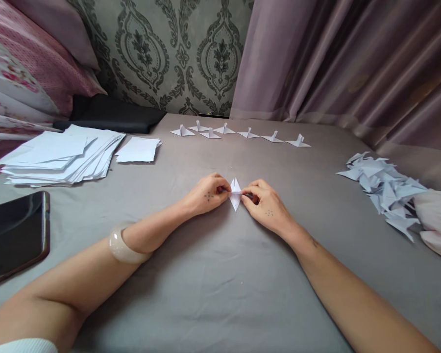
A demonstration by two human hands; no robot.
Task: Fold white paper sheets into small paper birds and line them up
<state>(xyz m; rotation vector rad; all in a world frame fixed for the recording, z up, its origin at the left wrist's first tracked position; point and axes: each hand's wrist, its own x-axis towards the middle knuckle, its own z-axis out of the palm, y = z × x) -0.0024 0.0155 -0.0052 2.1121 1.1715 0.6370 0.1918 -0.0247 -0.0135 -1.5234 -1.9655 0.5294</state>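
Note:
A small folded white paper piece [235, 200], diamond-shaped with a slit at its upper point, is held between my two hands near the middle of the grey cloth. My left hand [210, 193] pinches its left side between thumb and fingers. On the opposite side, my right hand [264, 202] pinches the right edge the same way. The fingertips hide the outer edges of the paper. Further back stands a row of several folded paper figures [250, 133], each with wing-like points and an upright part.
At the left lie a large stack of white paper [62, 154], a smaller stack of paper squares [137, 149] and a phone [16, 238]. A heap of folded paper figures [385, 186] lies at the right beside a pale cloth [437, 220]. Behind are a black folded item [113, 113] and curtains [316, 63].

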